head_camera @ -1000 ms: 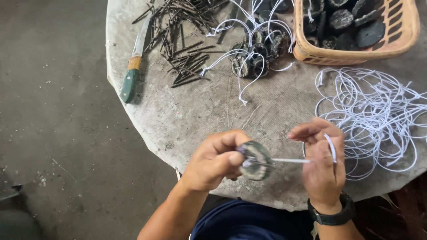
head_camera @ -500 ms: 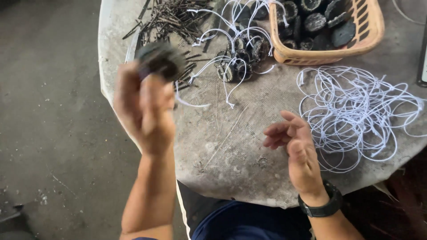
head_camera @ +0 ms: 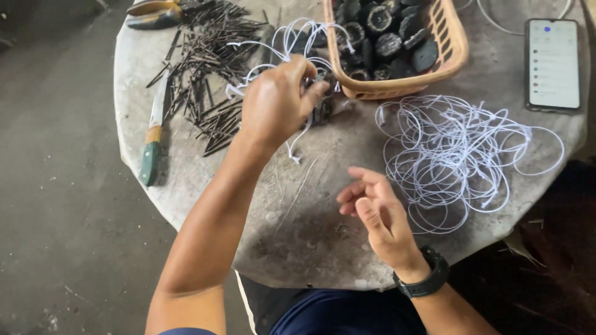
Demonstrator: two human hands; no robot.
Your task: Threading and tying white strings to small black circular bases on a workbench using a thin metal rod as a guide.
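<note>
My left hand (head_camera: 276,99) reaches across the round grey table (head_camera: 298,229) to a small heap of dark discs tied with white string (head_camera: 323,110). Its fingers are curled around a dark disc, which the hand mostly hides. A loose string end (head_camera: 297,152) hangs out below the hand. My right hand (head_camera: 372,214) hovers low over the table's near side, fingers apart and slightly bent, holding nothing. A black watch (head_camera: 425,282) is on that wrist.
An orange plastic basket (head_camera: 397,87) holding more dark discs (head_camera: 388,43) stands at the back. To the right lie loose loops of white string (head_camera: 453,149) and a phone (head_camera: 552,62). On the left lie a pile of dark sticks (head_camera: 205,68), a green-handled knife (head_camera: 152,149) and a yellow-handled tool (head_camera: 155,11).
A second ago both hands held a disc and a string together. My left hand then lifted the disc away and now rests at the heap. My right hand let go of the string.
</note>
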